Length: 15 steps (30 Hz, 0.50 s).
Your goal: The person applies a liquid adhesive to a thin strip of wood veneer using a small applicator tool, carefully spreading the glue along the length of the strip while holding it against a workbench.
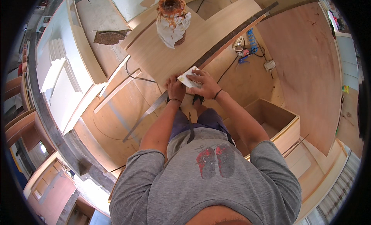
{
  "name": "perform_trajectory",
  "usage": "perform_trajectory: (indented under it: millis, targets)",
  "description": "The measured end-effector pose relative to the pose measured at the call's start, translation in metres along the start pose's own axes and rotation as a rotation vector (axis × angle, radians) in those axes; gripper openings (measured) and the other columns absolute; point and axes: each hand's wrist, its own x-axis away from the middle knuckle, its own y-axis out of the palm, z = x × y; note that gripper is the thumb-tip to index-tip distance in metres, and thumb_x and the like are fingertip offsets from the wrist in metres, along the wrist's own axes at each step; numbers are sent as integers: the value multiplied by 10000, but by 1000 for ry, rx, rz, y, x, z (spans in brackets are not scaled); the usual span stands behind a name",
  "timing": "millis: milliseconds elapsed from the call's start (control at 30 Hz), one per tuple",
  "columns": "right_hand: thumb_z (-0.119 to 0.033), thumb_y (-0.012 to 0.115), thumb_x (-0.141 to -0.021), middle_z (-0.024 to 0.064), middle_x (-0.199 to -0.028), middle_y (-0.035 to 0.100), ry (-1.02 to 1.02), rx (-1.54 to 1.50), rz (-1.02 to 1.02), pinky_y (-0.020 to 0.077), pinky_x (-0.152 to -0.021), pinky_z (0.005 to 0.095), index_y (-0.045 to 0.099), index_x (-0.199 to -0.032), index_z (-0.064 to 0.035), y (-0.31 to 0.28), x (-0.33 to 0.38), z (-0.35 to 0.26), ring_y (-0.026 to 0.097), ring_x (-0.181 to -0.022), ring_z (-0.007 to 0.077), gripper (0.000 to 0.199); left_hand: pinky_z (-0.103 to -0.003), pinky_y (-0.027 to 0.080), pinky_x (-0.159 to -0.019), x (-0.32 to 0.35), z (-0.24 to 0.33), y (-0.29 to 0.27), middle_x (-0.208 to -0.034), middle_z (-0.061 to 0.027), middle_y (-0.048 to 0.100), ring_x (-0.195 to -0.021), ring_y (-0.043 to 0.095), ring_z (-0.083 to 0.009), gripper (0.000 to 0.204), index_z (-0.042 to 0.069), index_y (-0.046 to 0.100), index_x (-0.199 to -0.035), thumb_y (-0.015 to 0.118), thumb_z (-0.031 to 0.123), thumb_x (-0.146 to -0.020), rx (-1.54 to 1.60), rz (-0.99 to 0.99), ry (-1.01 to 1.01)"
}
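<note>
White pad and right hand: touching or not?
Touching. The head view shows it: the right hand is laid over the white pad, its fingers pressed across the pad's upper face.

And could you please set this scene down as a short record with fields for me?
Right hand: holding a white pad at the near end of a wooden board
Left hand: at the board's near end, just left of the pad
On the board: a pot in a white wrapping, rust-brown around its top
Right of the board: a blue coiled hose
Lower right: an open wooden box
</note>
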Motion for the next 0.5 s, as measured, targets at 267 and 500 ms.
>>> perform_trajectory:
  millis: [267,500]
  targets:
    - [-355,744,-754,177,-1429,420,92,-331,-13,331,-1078,385,587,-1276,-97,2,0,4,383,-1335,282,603,-476,346,-948,28,-38,-46,-1224,-128,517,-1117,467,-343,496,140,526,-1252,641,356,-821,-26,-53,40]
    - [-437,746,-695,160,-1416,433,23,67,10,302,-1078,463,612,-1258,-165,14,5,-12,409,-1294,336,639,-419,475,-825,42,-84,-61,-931,-170,661,-918,625,-326,448,30,627,-1010,629,448,-847,202,-263,-144]
